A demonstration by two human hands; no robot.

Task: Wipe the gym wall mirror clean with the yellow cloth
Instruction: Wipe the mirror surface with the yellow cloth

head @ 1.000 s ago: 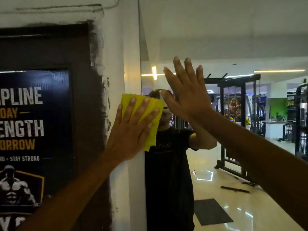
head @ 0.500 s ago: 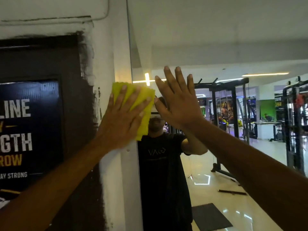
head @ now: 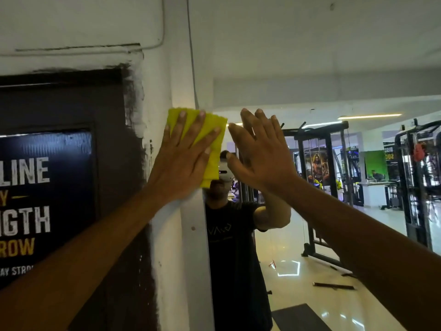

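The wall mirror [head: 322,68] fills the right half of the view, its left edge running down beside a white pillar. My left hand [head: 183,158] presses the folded yellow cloth [head: 214,144] flat against the mirror's left edge, fingers straight and spread over it. My right hand [head: 260,154] is raised with straight fingers, palm toward the glass just right of the cloth; its reflection meets it. The mirror reflects a person in a black shirt and the gym behind.
A white pillar [head: 171,247] separates the mirror from a dark framed poster [head: 45,182] with white and yellow lettering on the left wall. Reflected in the glass are black gym racks [head: 322,187], a shiny floor and a dark mat.
My left hand and the cloth have slid upward along the mirror's left edge. My right hand rose with them, staying just right of the cloth.
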